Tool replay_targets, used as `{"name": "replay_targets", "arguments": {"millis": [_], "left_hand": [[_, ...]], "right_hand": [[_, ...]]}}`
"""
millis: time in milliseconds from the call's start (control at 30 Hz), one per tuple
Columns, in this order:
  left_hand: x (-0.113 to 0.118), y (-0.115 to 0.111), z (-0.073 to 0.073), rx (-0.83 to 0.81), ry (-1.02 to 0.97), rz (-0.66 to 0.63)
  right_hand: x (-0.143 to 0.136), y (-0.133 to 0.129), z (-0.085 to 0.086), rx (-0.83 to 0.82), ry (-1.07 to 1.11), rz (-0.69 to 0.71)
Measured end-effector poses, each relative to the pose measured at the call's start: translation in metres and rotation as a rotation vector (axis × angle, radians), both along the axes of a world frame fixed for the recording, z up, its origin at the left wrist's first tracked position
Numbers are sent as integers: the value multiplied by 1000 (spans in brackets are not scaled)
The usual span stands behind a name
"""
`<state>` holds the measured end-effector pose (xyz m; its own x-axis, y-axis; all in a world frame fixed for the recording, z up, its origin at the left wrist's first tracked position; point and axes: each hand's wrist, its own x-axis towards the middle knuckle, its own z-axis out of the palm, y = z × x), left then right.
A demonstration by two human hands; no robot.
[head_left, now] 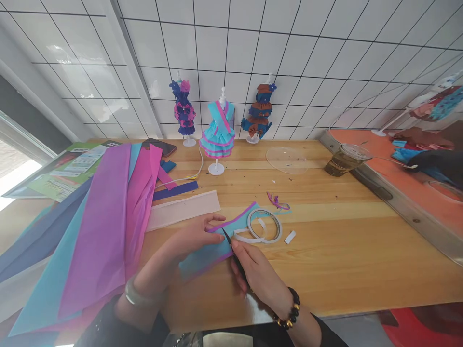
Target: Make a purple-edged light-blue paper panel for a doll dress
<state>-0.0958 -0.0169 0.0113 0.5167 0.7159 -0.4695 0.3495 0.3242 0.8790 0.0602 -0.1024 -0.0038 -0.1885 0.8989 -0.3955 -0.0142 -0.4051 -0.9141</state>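
A light-blue strip with purple edges (206, 255) lies slantwise on the table before me. My left hand (197, 234) rests on its upper edge, thumb and fingers stretched out and apart. In my right hand (253, 270) is a slim black pointed tool (237, 262), like tweezers; its tip meets the strip beside my left thumb. My right fingers hide part of the tool, so its exact kind is unclear. A roll of white tape (278, 233) lies partly over the strip's far end, with a loose curl of tape reaching toward the tool.
Coloured sheets (104, 221) are piled at the left. A white strip (184, 207) lies beyond my left hand. Miniature dress stands, one with a blue dress (217, 137), line the wall. A lidded cup (345, 161) stands right, by an orange case (379, 180). Purple scraps (278, 201) lie nearby.
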Motion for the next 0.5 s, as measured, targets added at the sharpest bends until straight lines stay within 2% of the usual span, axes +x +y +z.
{"name": "replay_targets", "arguments": {"millis": [200,500], "left_hand": [[-2,0,-3,16,-7,-2],[-1,0,-3,25,-4,-2]], "right_hand": [[-3,-1,-3,9,-53,-20],[-4,-1,0,9,-91,-33]]}}
